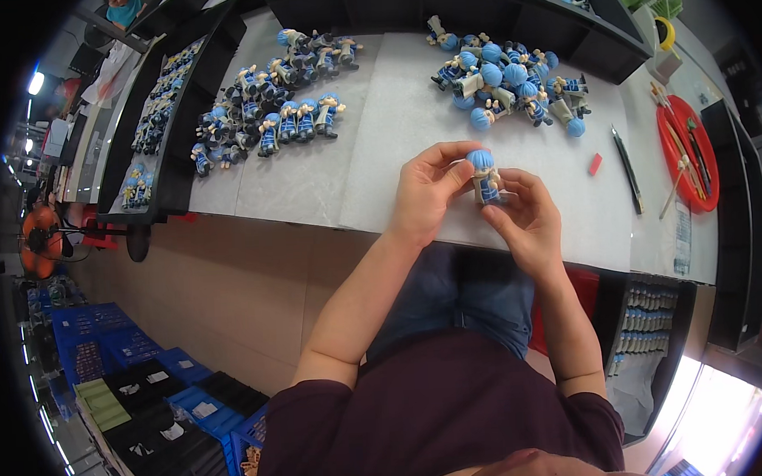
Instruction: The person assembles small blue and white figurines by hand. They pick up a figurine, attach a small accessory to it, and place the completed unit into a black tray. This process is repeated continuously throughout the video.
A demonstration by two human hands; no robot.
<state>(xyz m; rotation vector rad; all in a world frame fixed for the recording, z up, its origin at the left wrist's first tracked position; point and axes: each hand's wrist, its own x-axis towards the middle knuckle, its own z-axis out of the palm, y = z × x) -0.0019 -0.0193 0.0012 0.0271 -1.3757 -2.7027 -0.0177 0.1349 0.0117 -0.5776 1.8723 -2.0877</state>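
Between my two hands, just over the table's near edge, stands an upright small figurine (485, 182) with light blue hair and a blue and pale outfit. My left hand (430, 189) is closed, its thumb and fingers pinching the figurine at head height. Around its lower part and other side curl the fingers and thumb of my right hand (526, 219). Beyond my hands lies a heap of similar blue-haired figurines (510, 79), tumbled over each other. Farther left is another group of figurines (281, 85), several of them lined up side by side in a short row.
A black tray (174, 162) of figurines borders the table (368, 145) on the left; another black tray (465, 17) stands at the back. To the right lie a pink block (595, 164), a dark pen-like tool (626, 168) and a red dish (707, 191) holding brushes. Figurines fill a drawer (648, 320) below right.
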